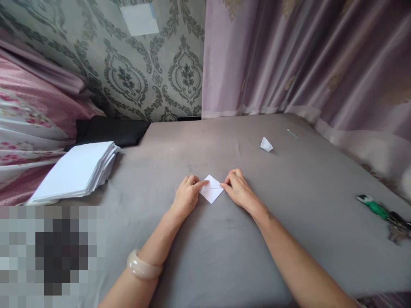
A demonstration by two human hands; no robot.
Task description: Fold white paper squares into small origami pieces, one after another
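Observation:
A small white folded paper (212,194) lies as a diamond on the grey cloth surface, with crease lines across it. My left hand (188,192) is at its left corner, the index finger laid on the paper and the other fingers curled. At the right corner, my right hand (237,188) pinches the edge between thumb and fingers. Farther back to the right stands a small folded white paper piece (266,144), apart from both hands.
A thick stack of white paper (77,169) lies at the left, before a black folded item (112,130). Keys with a green holder (377,208) rest at the right. A thin stick (292,133) lies near the curtain (257,55). The lower left corner is pixelated.

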